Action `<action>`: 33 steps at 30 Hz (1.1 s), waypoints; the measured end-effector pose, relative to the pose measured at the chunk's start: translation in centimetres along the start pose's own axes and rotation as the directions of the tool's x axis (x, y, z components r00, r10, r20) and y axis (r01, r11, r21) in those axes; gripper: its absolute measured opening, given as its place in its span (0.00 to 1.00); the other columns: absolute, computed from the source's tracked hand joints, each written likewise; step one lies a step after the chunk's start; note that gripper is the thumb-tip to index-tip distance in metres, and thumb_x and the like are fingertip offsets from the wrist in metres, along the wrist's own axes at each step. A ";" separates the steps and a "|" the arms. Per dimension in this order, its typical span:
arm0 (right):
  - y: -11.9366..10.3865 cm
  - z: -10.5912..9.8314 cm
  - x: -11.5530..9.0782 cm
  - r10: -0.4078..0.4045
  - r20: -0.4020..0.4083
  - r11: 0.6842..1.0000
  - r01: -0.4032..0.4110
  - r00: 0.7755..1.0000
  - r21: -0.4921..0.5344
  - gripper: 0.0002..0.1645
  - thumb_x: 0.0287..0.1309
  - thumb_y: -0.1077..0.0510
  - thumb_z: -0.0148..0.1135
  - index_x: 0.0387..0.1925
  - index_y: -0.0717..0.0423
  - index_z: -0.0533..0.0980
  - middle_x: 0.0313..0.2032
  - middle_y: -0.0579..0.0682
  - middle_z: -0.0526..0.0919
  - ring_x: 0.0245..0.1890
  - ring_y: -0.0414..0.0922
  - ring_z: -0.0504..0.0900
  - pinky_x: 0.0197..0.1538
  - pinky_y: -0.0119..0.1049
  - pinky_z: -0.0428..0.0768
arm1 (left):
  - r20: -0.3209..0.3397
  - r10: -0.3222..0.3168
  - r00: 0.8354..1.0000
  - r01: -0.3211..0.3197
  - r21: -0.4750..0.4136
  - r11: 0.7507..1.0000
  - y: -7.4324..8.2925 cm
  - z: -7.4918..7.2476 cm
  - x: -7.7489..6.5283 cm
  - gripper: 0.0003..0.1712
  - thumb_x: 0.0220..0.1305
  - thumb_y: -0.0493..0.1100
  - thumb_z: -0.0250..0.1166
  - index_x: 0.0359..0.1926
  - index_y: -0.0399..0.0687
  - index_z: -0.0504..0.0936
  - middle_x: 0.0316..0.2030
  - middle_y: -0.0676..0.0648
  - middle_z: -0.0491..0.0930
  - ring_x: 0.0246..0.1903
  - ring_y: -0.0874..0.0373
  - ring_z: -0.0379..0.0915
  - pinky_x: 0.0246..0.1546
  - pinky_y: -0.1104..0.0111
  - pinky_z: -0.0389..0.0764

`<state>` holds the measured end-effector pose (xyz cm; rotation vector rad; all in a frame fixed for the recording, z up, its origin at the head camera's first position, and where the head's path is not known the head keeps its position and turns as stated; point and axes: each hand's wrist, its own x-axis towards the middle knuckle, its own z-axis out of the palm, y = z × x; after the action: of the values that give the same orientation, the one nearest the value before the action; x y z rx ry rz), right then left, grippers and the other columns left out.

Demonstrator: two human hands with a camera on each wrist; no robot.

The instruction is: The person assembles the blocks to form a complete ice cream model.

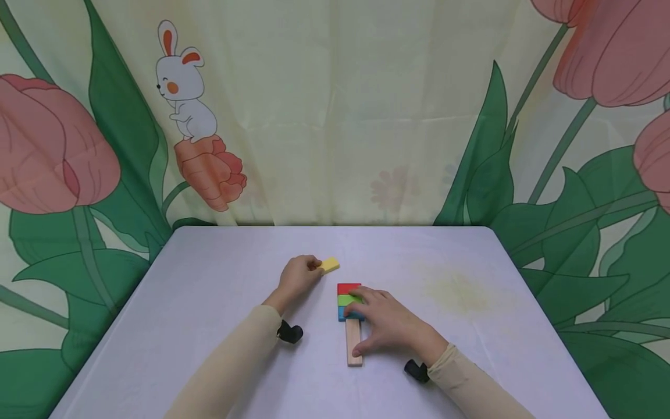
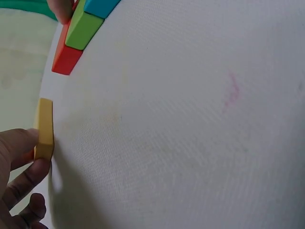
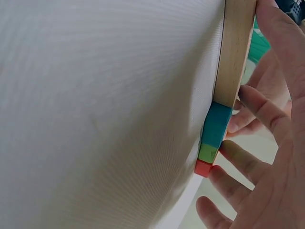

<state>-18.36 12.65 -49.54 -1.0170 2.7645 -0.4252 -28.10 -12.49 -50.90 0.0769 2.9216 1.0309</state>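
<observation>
My left hand (image 1: 297,278) pinches one end of a small yellow block (image 1: 331,265) between thumb and fingers, beyond and left of a row of blocks. In the left wrist view the yellow block (image 2: 45,126) stands out past the fingertips. The row has a red block (image 1: 344,288) at the far end, then a green block (image 1: 344,300) and a blue block (image 3: 217,125), side by side. From the blue one a long plain wooden block (image 1: 353,334) runs toward me. Spread over this row, my right hand (image 1: 389,319) rests its fingertips on the coloured blocks and its thumb on the wooden one.
A white-clothed table (image 1: 413,262) carries the blocks, with a faint yellowish stain at its right. Behind it hangs a curtain (image 1: 324,116) printed with tulips and a rabbit. Each wrist wears a small black camera, one by the left sleeve (image 1: 230,366).
</observation>
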 end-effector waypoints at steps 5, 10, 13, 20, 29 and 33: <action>0.0 -0.1 0.0 0.003 0.005 1.000 -0.003 1.000 0.012 0.45 0.40 0.19 0.74 0.59 0.29 0.76 0.75 0.50 0.65 0.76 0.54 0.63 0.73 0.60 0.66 | 0.017 0.025 1.000 -0.025 0.008 1.000 0.6 0.4 0.0 0.14 0.66 0.46 0.72 0.50 0.47 0.89 0.39 0.50 0.85 0.41 0.55 0.76 0.50 0.60 0.82; 0.1 0.0 0.0 -0.001 0.006 1.000 0.000 1.000 0.019 0.46 0.39 0.19 0.73 0.60 0.29 0.76 0.75 0.50 0.65 0.75 0.54 0.64 0.73 0.61 0.66 | 0.041 0.049 0.998 -0.050 0.011 0.999 1.4 0.8 -0.3 0.15 0.67 0.47 0.72 0.51 0.47 0.89 0.40 0.50 0.85 0.41 0.56 0.76 0.51 0.60 0.83; 0.0 -0.1 0.0 0.000 0.008 1.000 -0.001 1.000 0.018 0.46 0.39 0.19 0.73 0.60 0.29 0.76 0.75 0.50 0.65 0.75 0.54 0.64 0.73 0.61 0.66 | 0.057 0.066 0.996 -0.066 0.000 0.998 1.9 1.1 -0.4 0.15 0.67 0.47 0.72 0.51 0.47 0.89 0.40 0.50 0.85 0.41 0.55 0.75 0.51 0.60 0.83; -0.2 -0.3 -0.1 0.003 0.013 0.999 -0.003 1.000 0.035 0.45 0.41 0.20 0.74 0.60 0.31 0.76 0.75 0.51 0.65 0.75 0.54 0.64 0.74 0.61 0.65 | 0.105 0.090 0.990 -0.087 -0.037 0.996 2.6 1.4 -0.9 0.15 0.67 0.46 0.72 0.52 0.47 0.88 0.43 0.49 0.86 0.43 0.55 0.77 0.52 0.60 0.84; -0.1 -0.4 -0.3 -0.016 -0.004 1.000 0.016 1.000 0.011 0.46 0.41 0.20 0.73 0.60 0.32 0.76 0.75 0.51 0.65 0.75 0.53 0.64 0.75 0.62 0.61 | 0.127 0.096 0.987 -0.093 -0.031 0.995 3.0 1.7 -1.3 0.15 0.68 0.48 0.71 0.52 0.49 0.89 0.44 0.50 0.85 0.44 0.55 0.77 0.54 0.59 0.84; 0.0 -0.3 -0.2 -0.010 -0.002 1.000 0.010 1.000 0.008 0.46 0.40 0.19 0.73 0.60 0.32 0.76 0.75 0.51 0.65 0.75 0.52 0.63 0.76 0.64 0.57 | 0.125 0.119 0.985 -0.116 -0.032 0.993 3.0 1.9 -1.3 0.15 0.68 0.47 0.71 0.52 0.48 0.89 0.41 0.51 0.85 0.41 0.57 0.76 0.49 0.62 0.84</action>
<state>-18.24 12.84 -49.20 -1.0301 2.7583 -0.4391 -26.55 -9.06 -50.44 0.3059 2.8183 1.0355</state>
